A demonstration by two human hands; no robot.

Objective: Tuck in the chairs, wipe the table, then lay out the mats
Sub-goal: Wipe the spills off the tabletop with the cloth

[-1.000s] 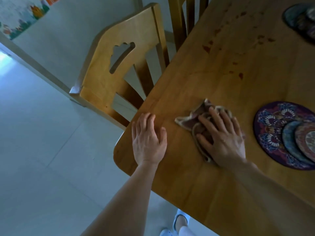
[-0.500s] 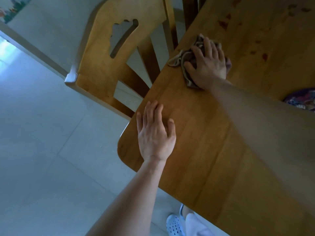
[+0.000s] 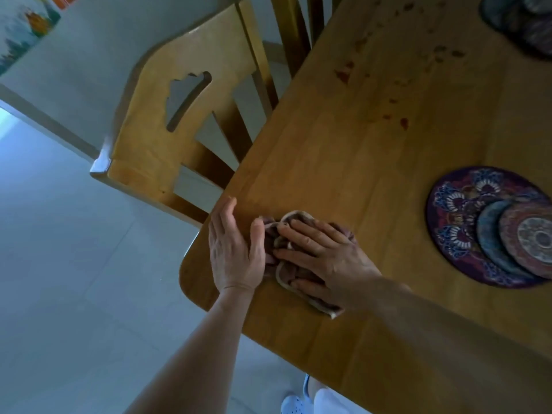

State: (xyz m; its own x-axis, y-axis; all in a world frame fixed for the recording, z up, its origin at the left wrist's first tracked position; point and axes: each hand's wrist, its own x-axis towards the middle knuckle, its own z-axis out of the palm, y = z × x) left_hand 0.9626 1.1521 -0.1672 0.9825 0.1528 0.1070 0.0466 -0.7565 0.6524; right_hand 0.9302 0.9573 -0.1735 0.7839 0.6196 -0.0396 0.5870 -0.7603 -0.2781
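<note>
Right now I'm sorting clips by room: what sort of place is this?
Probably a home dining area: a stained wooden table, a matching wooden chair at its edge, and patterned round mats lying on it.

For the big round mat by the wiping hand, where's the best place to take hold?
Pinch the big round mat at its bare rim nearest the cloth, coming from that side. It lies flat on the table, and the smaller mats are stacked toward its opposite side, so that edge is free. Fingertips likely must slide under.
</note>
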